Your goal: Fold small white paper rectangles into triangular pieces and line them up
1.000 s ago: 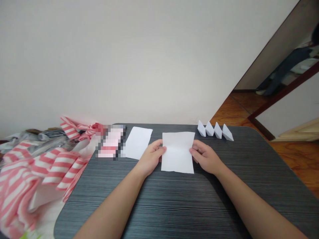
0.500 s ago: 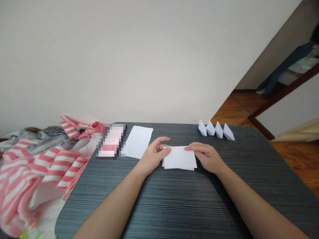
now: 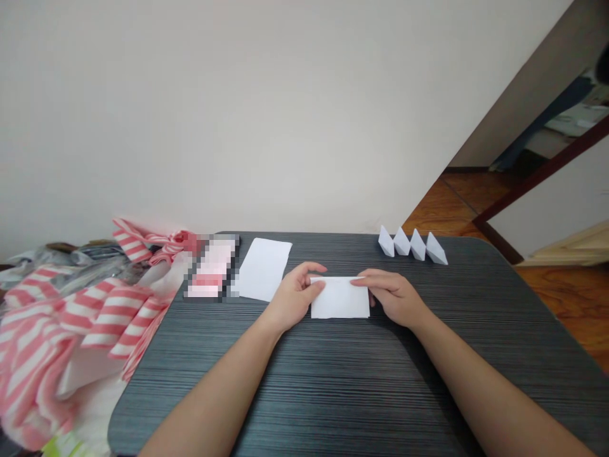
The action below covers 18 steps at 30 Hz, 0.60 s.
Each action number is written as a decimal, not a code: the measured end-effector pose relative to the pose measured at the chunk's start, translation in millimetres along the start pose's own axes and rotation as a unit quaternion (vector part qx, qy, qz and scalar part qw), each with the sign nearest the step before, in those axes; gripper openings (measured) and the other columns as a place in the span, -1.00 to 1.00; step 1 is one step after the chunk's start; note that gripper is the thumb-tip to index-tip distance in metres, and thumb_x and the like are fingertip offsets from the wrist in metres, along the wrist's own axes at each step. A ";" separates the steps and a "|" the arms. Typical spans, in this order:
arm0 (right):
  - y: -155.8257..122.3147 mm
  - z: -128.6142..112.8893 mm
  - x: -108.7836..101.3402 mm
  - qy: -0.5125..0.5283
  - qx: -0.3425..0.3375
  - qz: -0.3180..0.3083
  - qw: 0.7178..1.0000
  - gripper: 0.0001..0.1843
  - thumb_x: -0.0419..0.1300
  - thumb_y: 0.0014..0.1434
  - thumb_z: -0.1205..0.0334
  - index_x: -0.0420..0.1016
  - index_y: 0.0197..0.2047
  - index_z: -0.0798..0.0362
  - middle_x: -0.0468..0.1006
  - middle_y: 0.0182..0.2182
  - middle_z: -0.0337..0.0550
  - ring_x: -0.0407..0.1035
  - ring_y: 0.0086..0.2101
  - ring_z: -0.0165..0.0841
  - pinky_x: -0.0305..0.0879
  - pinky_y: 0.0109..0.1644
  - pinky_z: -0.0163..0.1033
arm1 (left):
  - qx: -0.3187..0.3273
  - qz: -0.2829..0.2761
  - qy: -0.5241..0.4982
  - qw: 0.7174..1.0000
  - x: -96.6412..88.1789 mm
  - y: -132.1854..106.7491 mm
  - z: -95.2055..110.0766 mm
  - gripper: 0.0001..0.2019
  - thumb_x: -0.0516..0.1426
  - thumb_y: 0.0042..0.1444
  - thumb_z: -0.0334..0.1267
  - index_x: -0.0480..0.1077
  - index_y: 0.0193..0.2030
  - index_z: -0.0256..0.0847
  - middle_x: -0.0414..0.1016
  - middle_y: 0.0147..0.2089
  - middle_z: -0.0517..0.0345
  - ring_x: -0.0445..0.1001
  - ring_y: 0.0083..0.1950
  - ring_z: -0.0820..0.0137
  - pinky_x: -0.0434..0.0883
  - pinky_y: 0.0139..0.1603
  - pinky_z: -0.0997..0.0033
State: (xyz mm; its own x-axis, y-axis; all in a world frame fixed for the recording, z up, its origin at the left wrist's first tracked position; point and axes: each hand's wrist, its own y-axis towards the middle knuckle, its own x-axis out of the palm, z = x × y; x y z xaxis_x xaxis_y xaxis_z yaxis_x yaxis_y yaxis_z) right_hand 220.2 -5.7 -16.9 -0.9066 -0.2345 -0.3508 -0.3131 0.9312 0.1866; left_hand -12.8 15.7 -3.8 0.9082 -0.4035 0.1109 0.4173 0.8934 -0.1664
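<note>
A folded white paper [image 3: 340, 299] is held by both hands, near the middle of the desk [image 3: 304, 381]. Its top left corner is pinched in the grip of the left hand [image 3: 294, 298], with the thumb laid on the front and the pointing finger lifted off. Its top right corner is pinched by the right hand [image 3: 397, 298]; some fingers are hidden behind. One fold has been made across the paper, and its low edges are almost lined up. Whether the fold has been pressed flat cannot be told. Past the right hand, four pointy paper shapes [image 3: 417, 245] are already made and set in a row. To the left, a flat white paper [image 3: 264, 266] is left unfolded, beside a blurred phone-like thing [image 3: 212, 266]. Striped cloth [image 3: 109, 314] is heaped past the desk.
</note>
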 end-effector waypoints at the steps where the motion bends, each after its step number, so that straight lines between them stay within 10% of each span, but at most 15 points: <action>1: -0.1 -0.5 0.4 0.022 0.014 0.011 1.000 -0.68 -0.01 0.26 0.24 0.52 -0.05 -0.03 0.51 -0.24 -0.13 0.30 -0.55 -0.47 0.29 -0.46 -0.29 | 0.002 0.001 -0.001 1.000 0.3 0.1 -0.3 -0.67 0.14 0.06 -0.18 0.26 -0.04 -0.20 0.32 -0.53 0.30 0.22 -0.59 0.57 0.11 -0.60 0.59; 6: 0.3 -2.2 3.9 0.058 0.057 0.025 0.996 -0.53 -0.01 0.27 0.15 0.20 0.23 0.02 0.53 -0.15 -0.06 0.28 -0.56 -0.47 0.26 -0.51 -0.31 | 0.005 -0.012 0.003 1.000 1.1 -0.5 -1.4 -0.70 0.12 0.09 -0.19 0.25 -0.04 -0.19 0.37 -0.47 0.25 0.25 -0.57 0.55 0.13 -0.58 0.58; 18: 2.3 -6.8 7.5 -0.104 0.081 0.024 0.991 -0.68 0.10 0.19 0.11 0.50 -0.07 0.06 0.49 -0.57 -0.22 0.27 -0.63 -0.43 0.15 -0.58 -0.35 | 0.013 -0.010 0.009 1.000 2.6 -1.1 2.6 -0.60 0.15 0.08 -0.19 0.21 0.05 -0.19 0.37 -0.47 0.26 0.33 -0.51 0.53 0.20 -0.54 0.59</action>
State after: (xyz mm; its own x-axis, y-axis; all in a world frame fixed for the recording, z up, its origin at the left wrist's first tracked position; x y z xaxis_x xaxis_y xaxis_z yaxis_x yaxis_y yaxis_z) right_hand 210.8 -7.2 -12.8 -0.8357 -0.1417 -0.5306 -0.2059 0.9765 0.0635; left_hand -11.0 14.2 -0.7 0.9002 -0.4247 0.0961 0.4346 0.8900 -0.1383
